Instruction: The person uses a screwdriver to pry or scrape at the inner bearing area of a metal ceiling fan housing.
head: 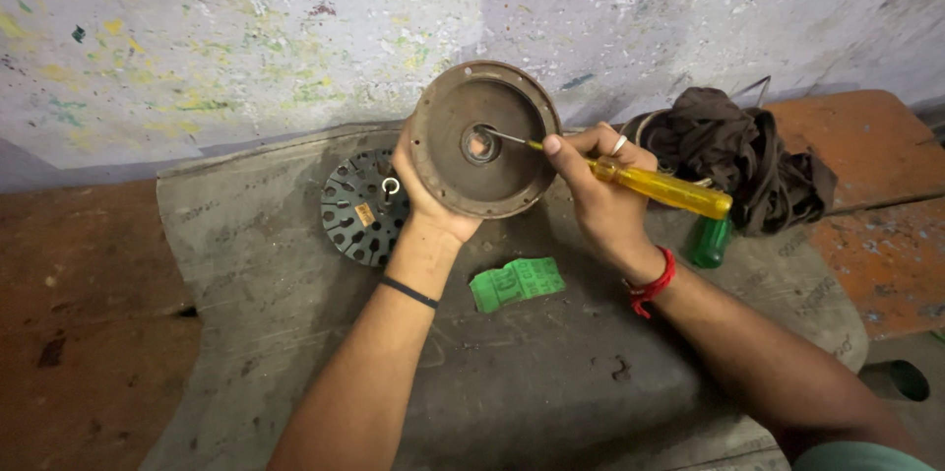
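holding a round rusty metal cover (463, 97) upright with its hollow face toward the camera, the left hand (425, 197) grips it from below and behind, fingers wrapped along the lower left rim. the cover sits above the middle of the far edge of a grey stone slab (551, 373), lifted clear of it. at the cover's centre is a bearing seat (480, 144), a small ring with a hole through it.

the right hand (600, 197) is closed around a yellow-handled screwdriver (658, 186), thumb and forefinger pinching near the shaft; the thin metal shaft reaches leftward and its tip rests at the edge of the bearing seat. a ring shows on one finger and a red thread is tied on the right wrist; a dark band circles the left wrist.

just behind the left hand, lying flat near the slab's far edge, is a dark slotted motor core (356, 207) with a small metal ring at its middle, partly hidden by the cover. near the slab's centre, between the two forearms, lies a green paper slip (516, 282). a green tool handle (709, 243) stands toward the slab's right edge, under the screwdriver's end. beyond it a heap of dark brown cloth strips (738, 151) rests by the far right corner, against an orange-painted surface (866, 136). a paint-flecked wall (246, 28) rises behind.
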